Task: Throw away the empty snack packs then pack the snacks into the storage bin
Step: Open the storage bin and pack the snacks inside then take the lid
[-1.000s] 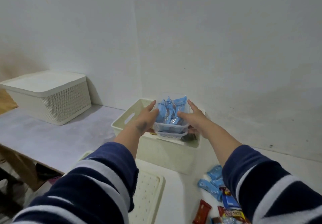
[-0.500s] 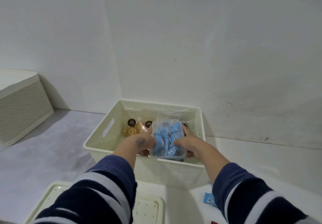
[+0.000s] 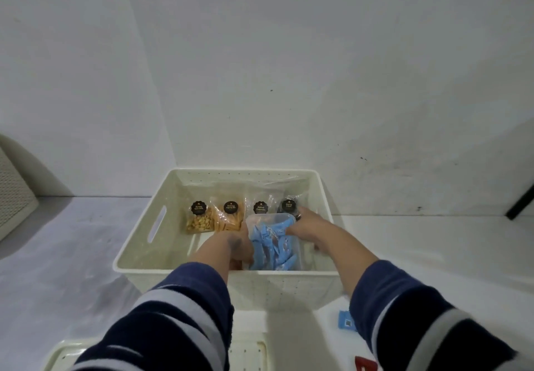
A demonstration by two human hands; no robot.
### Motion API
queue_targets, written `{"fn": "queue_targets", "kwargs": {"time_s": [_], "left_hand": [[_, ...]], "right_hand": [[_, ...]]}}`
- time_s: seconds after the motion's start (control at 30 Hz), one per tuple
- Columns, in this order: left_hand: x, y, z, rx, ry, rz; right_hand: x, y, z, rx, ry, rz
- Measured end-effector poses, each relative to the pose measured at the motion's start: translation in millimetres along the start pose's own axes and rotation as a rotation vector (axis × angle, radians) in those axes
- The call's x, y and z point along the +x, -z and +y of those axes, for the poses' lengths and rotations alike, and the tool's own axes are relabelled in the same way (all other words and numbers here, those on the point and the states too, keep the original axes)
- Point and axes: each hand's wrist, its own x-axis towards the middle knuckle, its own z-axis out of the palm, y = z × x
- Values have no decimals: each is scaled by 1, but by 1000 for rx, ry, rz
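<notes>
White table, storage bin (image 3: pixel 150 266); inside, clear tub (image 3: pixel 273 243) apparently gripped between both hands (image 3: pixel 271 240).

Both arms reach forward — left hand (image 3: pixel 231 243) and right hand (image 3: pixel 306 226) each grip downward.

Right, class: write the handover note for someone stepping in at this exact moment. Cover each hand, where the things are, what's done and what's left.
Left hand: grips the left side of the clear tub of blue packs.
Right hand: grips the tub's right side.
The tub is low inside the cream storage bin, near its front wall; whether it rests on the floor is unclear.
Done: four clear snack bags stand along the back wall.
Left: release the tub, pack the loose blue pack and red pack lying outside, then fit the lid.
</notes>
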Motion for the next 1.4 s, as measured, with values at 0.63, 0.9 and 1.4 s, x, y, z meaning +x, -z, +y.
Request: {"fn": "queue_targets", "kwargs": {"time_s": [0.63,0.9,1.4], "left_hand": [[-67,-34,89,491,-404,224],[-111,-94,144,464,-672,275],[-154,-256,133,371,-538,140]], "right_hand": [[-88,88,49,-430,115,137],[-146,103,133,-511,-82,122],[-203,89,308,-585,-76,-69]]}}
